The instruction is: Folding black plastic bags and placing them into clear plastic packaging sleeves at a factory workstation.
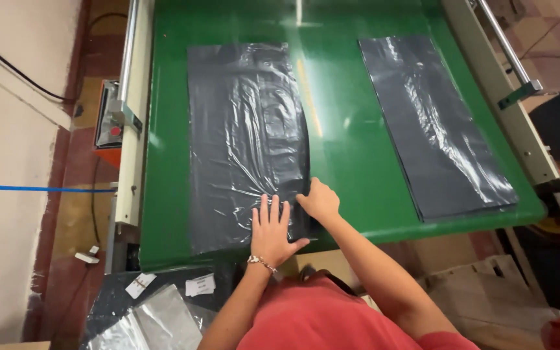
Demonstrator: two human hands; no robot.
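Grey plastic bags under left hand, right hand pinching edge.

We look down through a wide lens under even indoor light, fairly bright, with a warm cast. It seems to come from above and ahead: a pale streak of glare runs down the green table between the two dark plastic stacks. The left plastic sheet shows soft, broken sheen on its wrinkles; the right plastic sheet carries brighter white highlights along its length. Shadows are weak (only a thin dark edge under the left hand and right hand). Straight rails bow outward toward the frame edges. The red shirt nearest us is slightly soft; the corners look dimmer.
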